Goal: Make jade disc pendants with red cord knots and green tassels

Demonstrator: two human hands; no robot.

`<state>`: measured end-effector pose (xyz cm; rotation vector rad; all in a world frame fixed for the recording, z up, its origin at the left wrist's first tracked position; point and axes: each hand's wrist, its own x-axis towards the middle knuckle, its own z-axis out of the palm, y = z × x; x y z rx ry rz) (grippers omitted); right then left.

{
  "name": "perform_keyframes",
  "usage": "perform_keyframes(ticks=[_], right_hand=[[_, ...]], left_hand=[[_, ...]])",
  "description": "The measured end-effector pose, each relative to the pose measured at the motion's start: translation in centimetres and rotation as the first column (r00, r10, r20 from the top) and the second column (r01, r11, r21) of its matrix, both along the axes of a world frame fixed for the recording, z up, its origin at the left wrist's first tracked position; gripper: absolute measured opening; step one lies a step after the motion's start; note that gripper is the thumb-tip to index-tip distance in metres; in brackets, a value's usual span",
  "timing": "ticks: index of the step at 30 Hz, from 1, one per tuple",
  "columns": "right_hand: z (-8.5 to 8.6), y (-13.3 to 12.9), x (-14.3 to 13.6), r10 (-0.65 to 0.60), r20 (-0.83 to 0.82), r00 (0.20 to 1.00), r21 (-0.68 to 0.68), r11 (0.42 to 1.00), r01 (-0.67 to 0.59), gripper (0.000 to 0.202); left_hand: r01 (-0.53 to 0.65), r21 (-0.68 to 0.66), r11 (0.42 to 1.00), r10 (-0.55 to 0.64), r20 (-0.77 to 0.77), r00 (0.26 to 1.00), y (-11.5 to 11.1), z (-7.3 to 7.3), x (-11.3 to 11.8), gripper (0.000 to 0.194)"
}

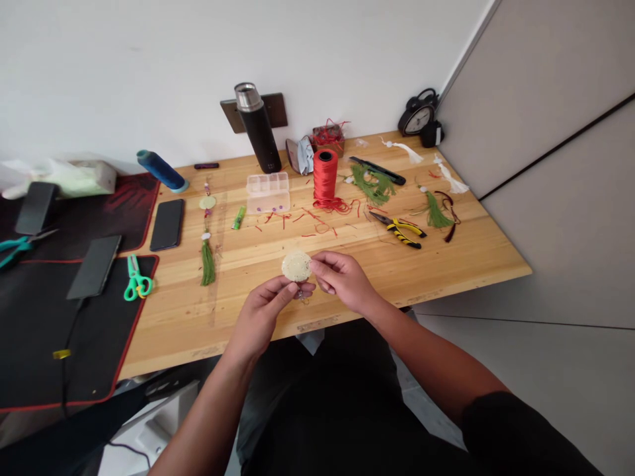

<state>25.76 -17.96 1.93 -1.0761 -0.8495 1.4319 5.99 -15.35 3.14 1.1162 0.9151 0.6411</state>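
A round, pale cream pendant disc (pixel 296 266) with dark specks is held up over the front part of the table. My left hand (pixel 265 305) pinches its lower edge between thumb and fingers. Below the disc a small clear and purple beaded bit (pixel 301 295) hangs at my left fingertips. My right hand (pixel 342 277) is closed at the disc's right edge, thumb against forefinger; any thread between them is too small to make out. A finished-looking pendant with a pale disc (pixel 207 202) and a green tassel (pixel 207 263) lies on the table to the left.
Behind my hands stand a red thread spool (pixel 325 177), a clear bead box (pixel 268 194) and a black flask (pixel 258 132). Pliers (pixel 398 230), a box cutter (pixel 380 170) and green tassels (pixel 373 186) lie right. Green scissors (pixel 135 281), a phone (pixel 167 225) and a blue spool (pixel 163 172) are left.
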Motion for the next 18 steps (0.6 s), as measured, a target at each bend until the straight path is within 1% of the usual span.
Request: perform_keyframes(ticks=[8, 18], right_hand=[[0.04, 0.06, -0.01, 0.013, -0.001, 1.000, 0.015, 1.000, -0.013, 0.038], [0.21, -0.03, 0.00, 0.013, 0.017, 1.000, 0.003, 1.000, -0.013, 0.040]], left_hand=[[0.002, -0.011, 1.000, -0.002, 0.014, 1.000, -0.02, -0.42, -0.14, 0.027], [0.008, -0.002, 1.000, -0.008, 0.004, 1.000, 0.07, -0.23, -0.01, 0.027]])
